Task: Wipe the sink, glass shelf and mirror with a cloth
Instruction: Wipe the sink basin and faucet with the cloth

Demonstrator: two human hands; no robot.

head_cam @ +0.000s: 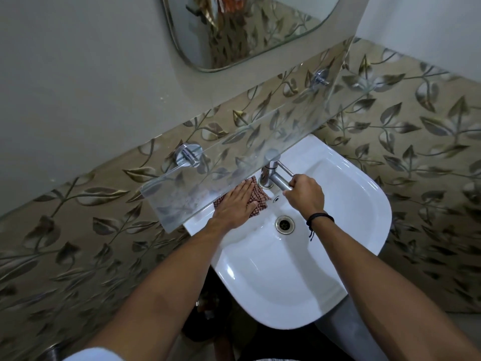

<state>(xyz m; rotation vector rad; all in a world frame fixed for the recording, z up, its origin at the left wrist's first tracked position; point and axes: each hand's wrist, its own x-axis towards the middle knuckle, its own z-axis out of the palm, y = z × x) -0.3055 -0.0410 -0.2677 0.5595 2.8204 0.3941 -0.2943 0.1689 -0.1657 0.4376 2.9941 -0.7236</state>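
A white ceramic sink point(346, 204) hangs on the wall below a clear glass shelf point(260, 131) and a rounded mirror point(260, 24). My left hand point(234, 204) lies flat, fingers straight, pressing a brown checked cloth point(261, 198) onto the sink's back ledge, just left of the chrome tap point(270, 173). Part of the cloth sits under the shelf's front edge. My right hand point(304, 192) has its fingers curled around the end of the tap's spout. The drain point(285, 224) sits between my wrists.
Beige leaf-patterned tiles point(416, 121) cover the wall behind and beside the sink. Two chrome brackets point(188, 154) hold the shelf. A grey pipe or pedestal point(335, 327) runs down under the basin. The floor below is dark.
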